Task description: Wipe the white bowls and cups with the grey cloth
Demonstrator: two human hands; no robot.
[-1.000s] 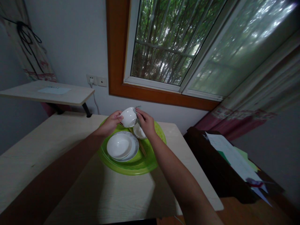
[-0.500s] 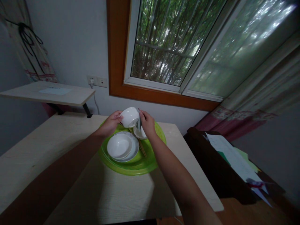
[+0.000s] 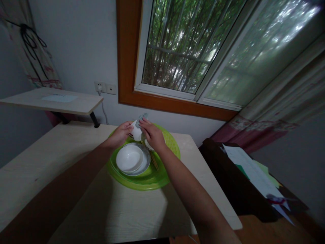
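Note:
My left hand (image 3: 121, 134) grips a white bowl (image 3: 136, 133) by its side, tilted above the far part of a round green tray (image 3: 142, 185). Against the bowl's outer side, my right hand (image 3: 153, 135) presses a greyish cloth (image 3: 142, 118), its fingers bent over it. On the tray below, another white bowl (image 3: 129, 158) rests on a plate (image 3: 146, 159). Chopsticks (image 3: 154, 161) lie to the right of that plate. Behind my right hand a further white dish (image 3: 149, 145) is mostly hidden.
The tray stands on a pale wooden table (image 3: 83, 203). A raised shelf (image 3: 50, 101) is at the back left, near a wall socket (image 3: 100, 87). Beyond the table's right edge is a dark cabinet (image 3: 228, 179) with papers (image 3: 250, 166) on it. A window (image 3: 182, 51) is ahead.
My right hand has moved left and over the bowl, bringing the cloth from beside the bowl onto its outer surface. The bowl has turned a little in my left hand.

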